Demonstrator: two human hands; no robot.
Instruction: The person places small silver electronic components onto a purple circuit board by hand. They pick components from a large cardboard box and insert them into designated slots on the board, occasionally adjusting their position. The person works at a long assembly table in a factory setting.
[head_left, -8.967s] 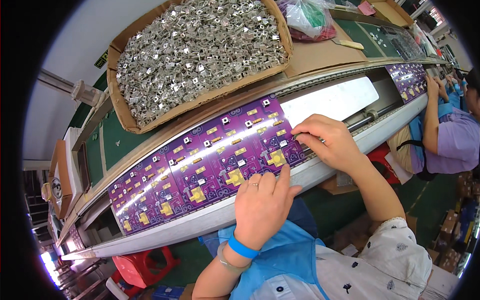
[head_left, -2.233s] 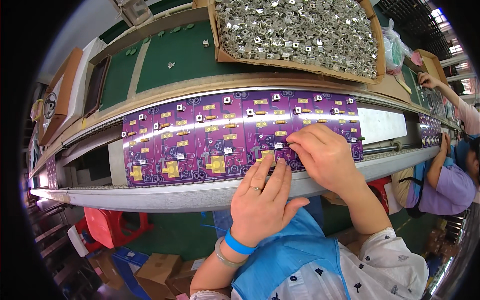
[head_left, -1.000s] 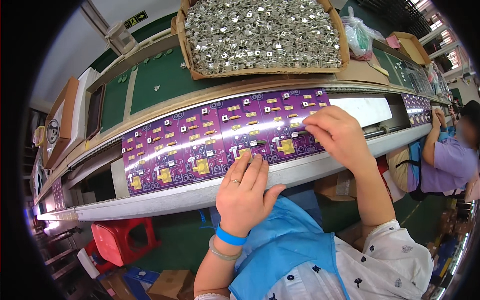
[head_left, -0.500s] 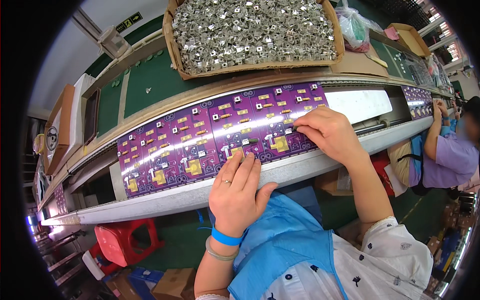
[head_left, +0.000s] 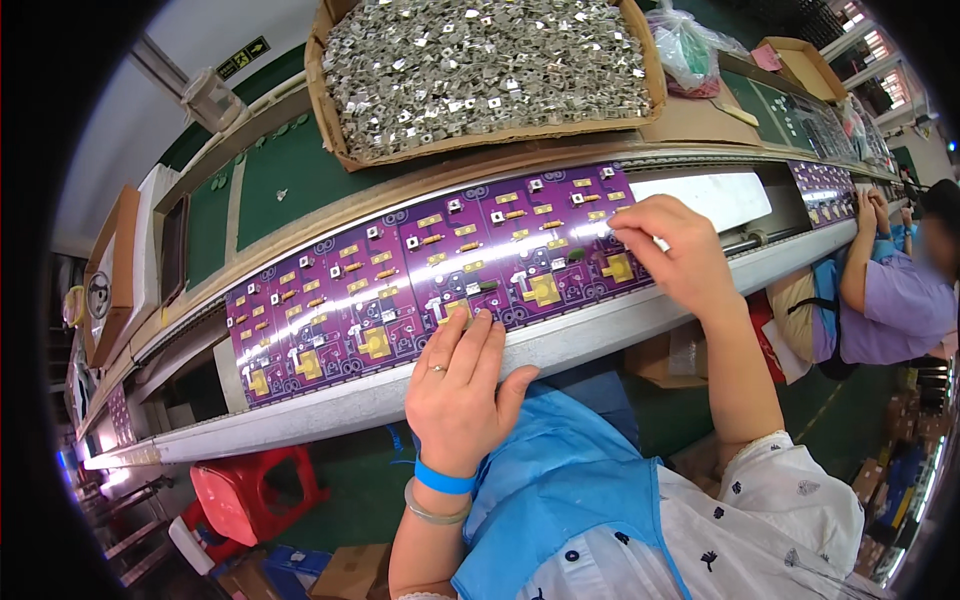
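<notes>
A long purple circuit board panel (head_left: 400,262) lies in the metal rails before me, dotted with small resistors, white-topped square parts and gold pads. My left hand (head_left: 460,390) rests on its near edge, fingers stretched out and holding nothing. Over the panel's right end, the thumb and forefinger of my right hand (head_left: 678,250) are pinched together. Whatever may be between those fingertips is too small to make out. Left of the right hand, a dark green component (head_left: 575,255) sits on the board. A similar dark green component (head_left: 487,286) is just beyond my left fingertips.
Beyond the rail stands a cardboard box (head_left: 335,135) heaped with small metal parts. A white plate (head_left: 715,200) lies right of the panel, and another purple panel (head_left: 825,190) is farther along. The front metal rail (head_left: 330,385) runs across. At far right, a co-worker (head_left: 895,290) sits.
My right hand has moved off the dark green component, which now shows uncovered on the board, and is farther right along the panel. My left hand stays at the near edge.
</notes>
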